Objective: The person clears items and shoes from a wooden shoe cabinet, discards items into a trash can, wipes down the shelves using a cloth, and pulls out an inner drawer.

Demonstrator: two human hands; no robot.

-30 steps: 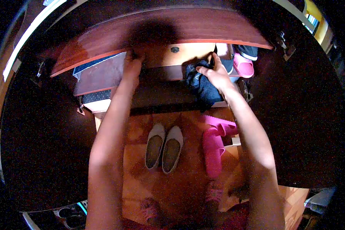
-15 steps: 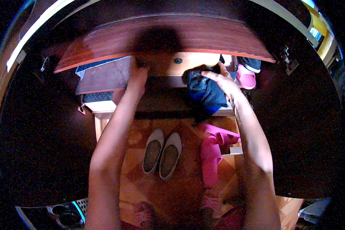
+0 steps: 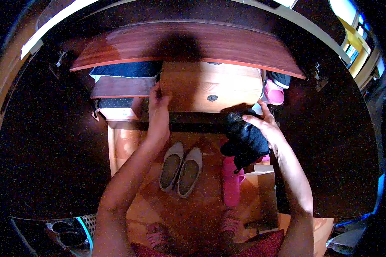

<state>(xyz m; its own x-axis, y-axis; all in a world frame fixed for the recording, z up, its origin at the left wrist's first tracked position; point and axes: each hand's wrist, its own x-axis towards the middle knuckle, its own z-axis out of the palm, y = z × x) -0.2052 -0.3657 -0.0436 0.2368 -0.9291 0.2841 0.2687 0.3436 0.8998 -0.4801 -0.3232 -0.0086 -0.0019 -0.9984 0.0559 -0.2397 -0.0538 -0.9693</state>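
A pale wooden box or board point(image 3: 193, 85) with a dark emblem on it juts out of the cabinet's shelf. At its left edge, the closed fingers of my left hand point(image 3: 159, 105) grip the side. My right hand point(image 3: 262, 123) is closed on a bunched black fabric item point(image 3: 246, 139), thumb on top and fingertips close to the box's right corner. The fabric hangs down over part of a pink slipper point(image 3: 233, 188); its exact kind is unclear. A pair of light flat shoes point(image 3: 181, 169) stands on the floor between my arms.
Dark cabinet doors point(image 3: 51, 145) stand open on both sides. A reddish wooden panel point(image 3: 188, 45) spans above the shelf. Dark cloth point(image 3: 126, 69) lies at the shelf's left, a pink shoe point(image 3: 273, 93) at its right. An upright carton point(image 3: 268, 188) stands beside the slipper.
The wooden box has come farther out of the shelf toward me, my left hand with it. My right hand has carried the black fabric down and right. More of the carton shows.
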